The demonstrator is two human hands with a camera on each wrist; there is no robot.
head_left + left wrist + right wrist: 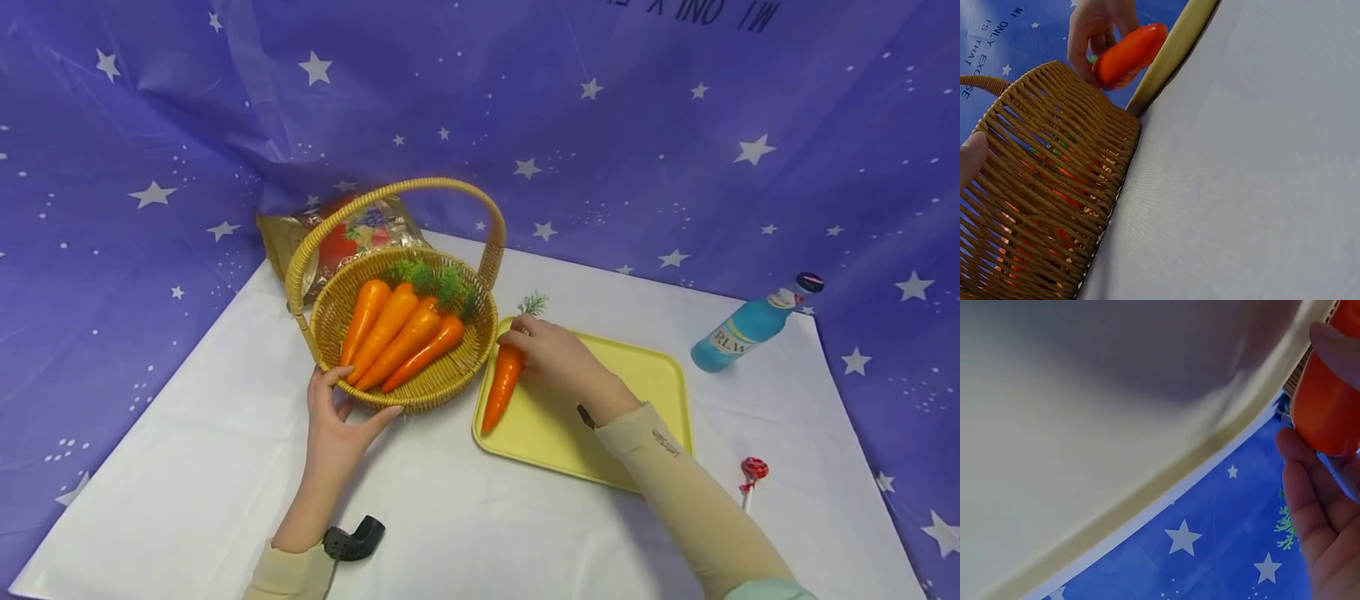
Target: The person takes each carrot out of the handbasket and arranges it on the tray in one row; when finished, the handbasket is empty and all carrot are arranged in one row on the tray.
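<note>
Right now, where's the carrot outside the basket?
Head view: carrot is in the right hand, over left side of yellow tray, right of basket.

Blue glass-look bottle (738, 337). Red lollipop (753, 468), nr. side of bottle. Fruit-print foil pkt. (367, 232), well L. Star-print backdrop (570, 125), behind.

We see smooth, glossy carrots (384, 333) with a plastic shine, and a basket (1079, 125) of ribbed, woven wicker. The tray (630, 375) is smooth, matt plastic. The desk (435, 517) has a matt cloth surface; the backdrop (450, 100) is creased, softly sheened fabric. We find crinkled, shiny foil on the bag (330, 254); the small bottle (738, 335) is perhaps glass.
</note>
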